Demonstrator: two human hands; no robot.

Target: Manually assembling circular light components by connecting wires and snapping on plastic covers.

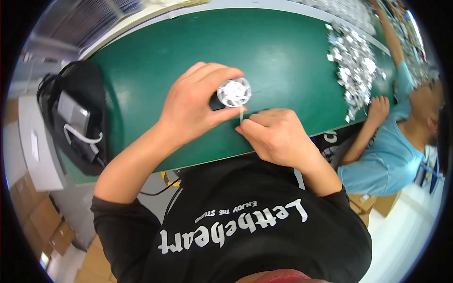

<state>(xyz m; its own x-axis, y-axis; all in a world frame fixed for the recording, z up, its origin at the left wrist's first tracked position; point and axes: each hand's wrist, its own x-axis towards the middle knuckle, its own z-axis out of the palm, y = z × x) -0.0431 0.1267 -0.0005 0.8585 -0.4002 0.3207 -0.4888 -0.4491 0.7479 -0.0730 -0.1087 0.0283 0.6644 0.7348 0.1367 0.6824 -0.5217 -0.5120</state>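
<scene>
My left hand (pixel 193 101) is wrapped round a small round reel-like thing (pixel 234 92). Its face is white and clear with spoke-like shapes, and a dark side shows near my fingers. A thin whitish strip (pixel 241 113) hangs from its lower rim. The strip's lower end meets my right hand (pixel 276 134), whose thumb and curled fingers pinch it. Both hands are above the near half of a green table (pixel 188 37). What lies inside my right fist is hidden.
A heap of small silvery pieces (pixel 351 66) lies on the table's right. At the left end rests a black bag (pixel 87 132) with a grey-white device (pixel 73 112) and white cable. A co-worker in light blue (pixel 382 165) sits at right, one arm stretched out. Cartons (pixel 42 207) stand at lower left.
</scene>
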